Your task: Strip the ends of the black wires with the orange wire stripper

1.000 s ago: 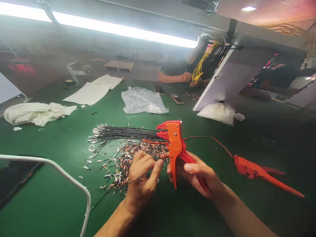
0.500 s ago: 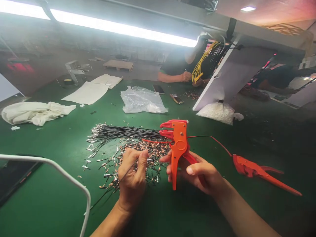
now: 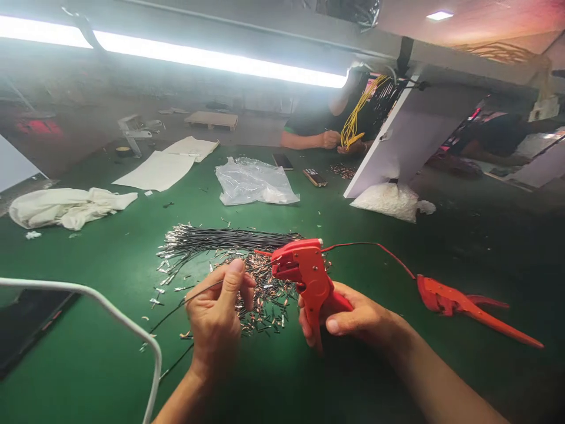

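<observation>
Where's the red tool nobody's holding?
At the head view's right, the red tool lies on the green table, right of the right hand, by the red cord.

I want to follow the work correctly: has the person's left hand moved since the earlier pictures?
Yes. Judged against the plastic bag, which lies farther back, the left hand has moved toward the left of the picture.
</observation>
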A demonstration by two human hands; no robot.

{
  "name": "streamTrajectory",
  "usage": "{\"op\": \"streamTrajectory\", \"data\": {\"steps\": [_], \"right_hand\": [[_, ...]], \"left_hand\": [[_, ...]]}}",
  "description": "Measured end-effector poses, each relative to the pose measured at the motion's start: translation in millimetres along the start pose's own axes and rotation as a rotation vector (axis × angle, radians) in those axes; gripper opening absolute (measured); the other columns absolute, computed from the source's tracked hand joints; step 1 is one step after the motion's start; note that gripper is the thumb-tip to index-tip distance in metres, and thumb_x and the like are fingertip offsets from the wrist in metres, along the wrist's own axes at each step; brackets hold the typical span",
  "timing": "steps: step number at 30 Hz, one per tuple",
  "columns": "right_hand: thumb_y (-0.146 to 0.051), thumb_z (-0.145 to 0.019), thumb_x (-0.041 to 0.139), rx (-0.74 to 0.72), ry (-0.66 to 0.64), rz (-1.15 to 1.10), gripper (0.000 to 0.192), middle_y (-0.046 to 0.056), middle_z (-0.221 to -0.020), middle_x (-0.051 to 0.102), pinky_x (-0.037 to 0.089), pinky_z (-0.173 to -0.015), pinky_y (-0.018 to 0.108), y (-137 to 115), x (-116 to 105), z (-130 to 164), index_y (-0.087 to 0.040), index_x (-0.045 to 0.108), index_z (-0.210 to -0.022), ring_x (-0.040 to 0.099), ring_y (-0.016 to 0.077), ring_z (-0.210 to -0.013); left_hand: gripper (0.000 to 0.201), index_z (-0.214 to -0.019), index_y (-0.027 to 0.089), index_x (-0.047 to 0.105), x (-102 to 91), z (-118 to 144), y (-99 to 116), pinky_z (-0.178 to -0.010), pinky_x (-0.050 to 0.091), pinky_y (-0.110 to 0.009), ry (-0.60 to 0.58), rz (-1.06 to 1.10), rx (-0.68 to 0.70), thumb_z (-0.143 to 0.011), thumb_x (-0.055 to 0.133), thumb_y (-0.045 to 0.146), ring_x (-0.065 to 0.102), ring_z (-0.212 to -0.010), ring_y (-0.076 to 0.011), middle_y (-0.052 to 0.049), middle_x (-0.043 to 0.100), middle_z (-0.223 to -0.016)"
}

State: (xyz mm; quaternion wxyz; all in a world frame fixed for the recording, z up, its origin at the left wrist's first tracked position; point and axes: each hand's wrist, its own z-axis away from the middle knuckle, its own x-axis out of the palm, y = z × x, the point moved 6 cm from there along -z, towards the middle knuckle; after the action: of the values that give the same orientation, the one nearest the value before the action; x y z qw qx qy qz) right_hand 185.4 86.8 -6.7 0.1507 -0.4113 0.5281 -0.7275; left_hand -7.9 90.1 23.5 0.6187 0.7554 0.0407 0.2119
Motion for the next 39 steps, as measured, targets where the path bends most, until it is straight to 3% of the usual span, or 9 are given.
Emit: {"op": "streamTrajectory", "data": {"steps": [5,10,22,29,36,39], "right_hand": [[-0.028,-0.077,0.074,-0.066,0.024,0.067,0.037,0.008,-0.090,0.065,0.046,-0.070,0.030,-2.1,6.7,-4.1,-0.012,0.056,-0.107,0.060,0.0172,-0.078],[-0.030,-0.080,0.072,-0.130,0.061,0.085,0.036,0.008,-0.092,0.062,0.045,-0.068,0.030,-4.4,7.5,-5.3,-0.013,0.055,-0.106,0.059,0.0176,-0.079],[-0.031,-0.080,0.073,-0.035,0.049,0.145,0.040,0.008,-0.093,0.062,0.041,-0.070,0.030,3.2,8.5,-4.0,-0.013,0.055,-0.110,0.056,0.0165,-0.079],[-0.031,-0.079,0.072,-0.064,0.059,0.102,0.035,0.007,-0.091,0.061,0.044,-0.070,0.030,-0.5,13.1,-7.0,-0.013,0.056,-0.105,0.057,0.0168,-0.079],[-0.028,-0.083,0.066,-0.161,0.145,-0.071,0.026,0.008,-0.092,0.062,0.051,-0.069,0.035,-4.3,10.3,-6.2,-0.015,0.057,-0.103,0.060,0.0202,-0.081],[-0.026,-0.082,0.068,-0.188,0.148,-0.057,0.029,0.008,-0.091,0.062,0.052,-0.069,0.035,-7.4,5.8,-5.4,-0.015,0.057,-0.106,0.061,0.0199,-0.080]], "left_hand": [[0.033,-0.057,0.018,0.059,-1.6,7.6,14.4,-0.041,0.032,-0.023,0.072,-0.355,0.285,-0.089,0.059,0.027,0.043,-0.040,-0.0065,0.005,0.049,-0.046],[0.039,-0.050,0.019,0.051,-0.5,10.9,26.7,-0.052,0.037,-0.026,0.065,-0.480,0.507,-0.088,0.057,0.017,0.045,-0.055,-0.0103,0.002,0.048,-0.051],[0.045,-0.046,0.021,0.043,-0.4,9.5,22.0,-0.057,0.035,-0.029,0.050,-0.576,0.501,-0.090,0.055,0.017,0.041,-0.059,-0.0133,0.003,0.037,-0.045],[0.043,-0.048,0.020,0.044,1.0,14.3,31.9,-0.060,0.036,-0.029,0.050,-0.505,0.563,-0.089,0.054,0.013,0.041,-0.059,-0.0127,0.004,0.038,-0.046],[0.035,-0.054,0.018,0.042,16.3,26.4,30.8,-0.068,0.038,-0.030,-0.091,-0.545,0.725,-0.082,0.057,0.004,0.027,-0.049,-0.0071,0.009,0.034,-0.051],[0.035,-0.053,0.018,0.044,16.4,23.8,26.3,-0.065,0.038,-0.029,-0.093,-0.559,0.683,-0.082,0.058,0.005,0.033,-0.051,-0.0084,0.007,0.037,-0.050]]}}
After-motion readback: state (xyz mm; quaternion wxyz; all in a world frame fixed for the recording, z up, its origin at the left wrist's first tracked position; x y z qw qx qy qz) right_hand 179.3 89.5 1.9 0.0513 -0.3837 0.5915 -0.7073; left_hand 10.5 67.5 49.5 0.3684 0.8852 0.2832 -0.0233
